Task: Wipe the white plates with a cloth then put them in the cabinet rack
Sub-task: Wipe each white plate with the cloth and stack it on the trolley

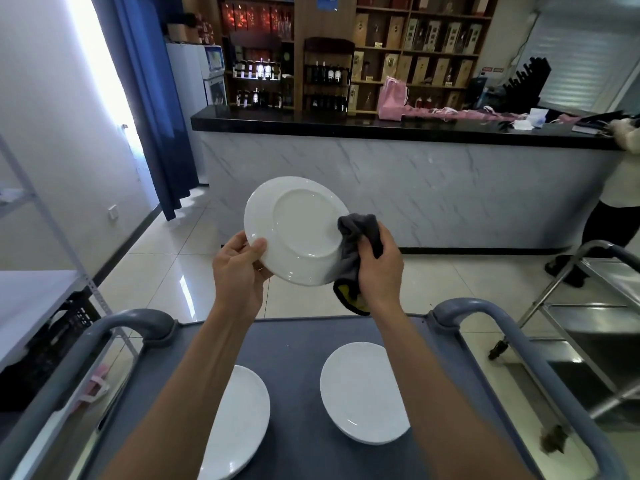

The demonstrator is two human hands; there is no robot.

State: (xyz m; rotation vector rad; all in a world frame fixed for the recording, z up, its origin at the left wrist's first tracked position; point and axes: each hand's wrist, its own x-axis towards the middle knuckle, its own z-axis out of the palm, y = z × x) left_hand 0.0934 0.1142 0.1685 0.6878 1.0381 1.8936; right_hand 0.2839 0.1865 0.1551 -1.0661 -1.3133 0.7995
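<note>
Wiping the underside of a white plate (294,230), held up tilted above the far end of a grey cart (298,344). Left hand (239,268) pinching the plate's near-left rim, thumb on the facing side, remaining fingers hidden behind. Right hand (379,268) curled round a bunched grey cloth (356,244) with a yellow edge, pressed against the plate's right rim and foot ring, so next strokes probably run leftward across the base toward the left hand. Two more white plates below on the cart top: one at left (239,424), partly covered by the left forearm and cut off by the bottom edge; one at right (363,393), lying clear. No cabinet rack identifiable anywhere; plate's front face turned away, cleanliness impossible to judge.
</note>
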